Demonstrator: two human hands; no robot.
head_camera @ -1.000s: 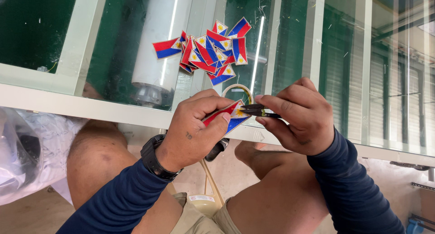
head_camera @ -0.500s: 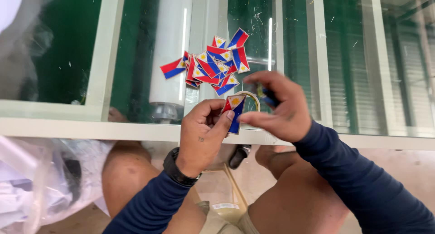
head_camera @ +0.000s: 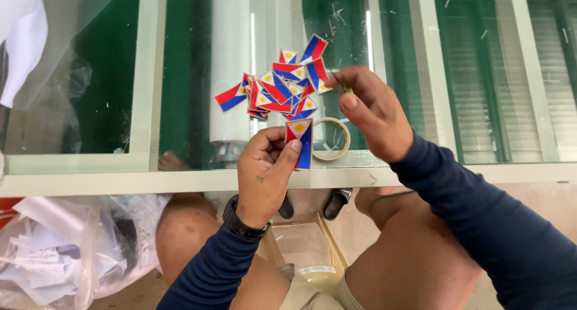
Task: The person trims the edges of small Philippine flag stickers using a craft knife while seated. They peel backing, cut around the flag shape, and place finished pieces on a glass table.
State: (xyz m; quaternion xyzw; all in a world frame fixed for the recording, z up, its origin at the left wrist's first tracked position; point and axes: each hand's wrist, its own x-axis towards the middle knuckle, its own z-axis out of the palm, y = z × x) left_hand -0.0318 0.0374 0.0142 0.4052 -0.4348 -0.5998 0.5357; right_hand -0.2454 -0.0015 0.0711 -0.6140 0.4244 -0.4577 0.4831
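Observation:
My left hand [head_camera: 264, 169] pinches a small flag-shaped sticker [head_camera: 300, 140], red, blue and white with a yellow sun, holding it upright above the glass table's front edge. My right hand [head_camera: 371, 109] is raised to its right, fingers closed on a thin dark tool [head_camera: 344, 88] whose tip points toward a pile of several similar flag stickers [head_camera: 279, 88] lying on the glass. A roll of clear tape [head_camera: 332, 139] lies on the glass between my two hands, just behind the held sticker.
The glass table [head_camera: 180, 181] has a pale frame. A white cylinder [head_camera: 229, 69] shows under the glass. A clear bag of paper scraps [head_camera: 66, 250] sits at lower left. My knees, a small wooden stool and sandals lie beneath.
My hands have come apart. The right hand lifted up and right with the tool, while the left kept the sticker. The camera moved closer to the table.

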